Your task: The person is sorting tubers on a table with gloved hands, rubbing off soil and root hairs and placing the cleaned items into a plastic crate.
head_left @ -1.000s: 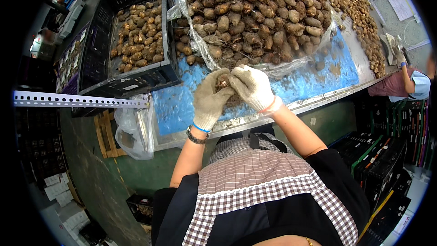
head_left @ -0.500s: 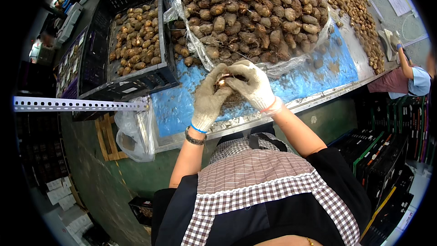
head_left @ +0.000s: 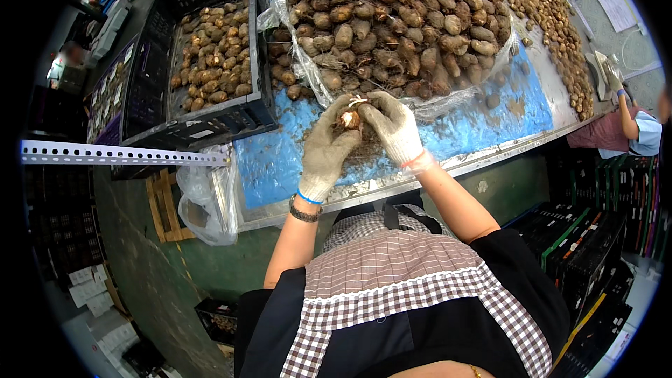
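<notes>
Both my hands wear soiled pale work gloves and meet over the blue plastic sheet on the table. My left hand (head_left: 326, 148) is closed round a small brown taro (head_left: 349, 120) whose pale cut end faces up. Against its far side, my right hand (head_left: 393, 126) is closed with thumb and fingers bent. A thin whitish piece shows between the hands; whether it is a shoot or a tool I cannot tell. Just beyond the hands rises a big heap of hairy, unclean taros (head_left: 392, 28) in a clear plastic liner.
A black crate (head_left: 203, 126) at the left holds trimmed taros (head_left: 217, 56). More small taros (head_left: 546, 28) lie spread along the table at the far right, where another person (head_left: 633, 122) works. A perforated metal bar (head_left: 126, 154) juts out at the left. Dark crates (head_left: 581, 238) stand lower right.
The taro has turned in my left hand, so more of its pale end shows. My right fingers have shifted slightly, and the whitish piece has come into view above it.
</notes>
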Tool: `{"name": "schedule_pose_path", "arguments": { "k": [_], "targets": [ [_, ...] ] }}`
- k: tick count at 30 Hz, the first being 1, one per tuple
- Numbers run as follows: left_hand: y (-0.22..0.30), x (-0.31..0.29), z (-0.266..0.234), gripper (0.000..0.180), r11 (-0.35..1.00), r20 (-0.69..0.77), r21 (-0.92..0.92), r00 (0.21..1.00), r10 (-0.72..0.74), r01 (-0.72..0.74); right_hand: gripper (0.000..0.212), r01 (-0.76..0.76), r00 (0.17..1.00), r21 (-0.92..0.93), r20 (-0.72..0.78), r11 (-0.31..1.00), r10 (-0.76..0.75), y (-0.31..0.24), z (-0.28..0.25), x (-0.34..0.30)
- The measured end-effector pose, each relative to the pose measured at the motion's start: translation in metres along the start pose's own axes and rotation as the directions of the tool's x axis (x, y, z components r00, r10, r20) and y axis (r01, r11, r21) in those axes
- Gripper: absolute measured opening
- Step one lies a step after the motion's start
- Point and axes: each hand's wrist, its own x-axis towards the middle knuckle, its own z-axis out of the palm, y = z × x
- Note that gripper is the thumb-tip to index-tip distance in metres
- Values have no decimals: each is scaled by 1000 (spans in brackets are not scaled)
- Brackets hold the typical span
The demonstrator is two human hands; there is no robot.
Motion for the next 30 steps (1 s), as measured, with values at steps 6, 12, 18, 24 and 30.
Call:
{"name": "schedule_pose_path", "arguments": {
  "k": [6, 12, 18, 24, 30],
  "targets": [
    [2, 3, 6, 66, 902, -63, 421, 988, 138, -99, 29, 15, 1000, 21, 4, 1000, -15, -15, -2, -3],
    [-4, -2, 8, 53, 904, -91, 425, 991, 95, -48, 19, 221, 974, -264, 112, 939, -197, -22, -10, 3],
    [-1, -2, 4, 61, 901, 58, 388, 981, 186, -194, 25, -71, 994, -236, -103, 969, 48, 4, -28, 16],
    [-4, 4, -7, 57, 898, 8, 427, 993, 117, -109, 36, 441, 894, -339, 243, 831, -376, -24, -13, -2],
    [14, 1, 10, 56, 774, 28, 628, 996, 81, -80, 20, 306, 951, -299, 126, 904, -281, -13, -21, 4]
  ]
}}
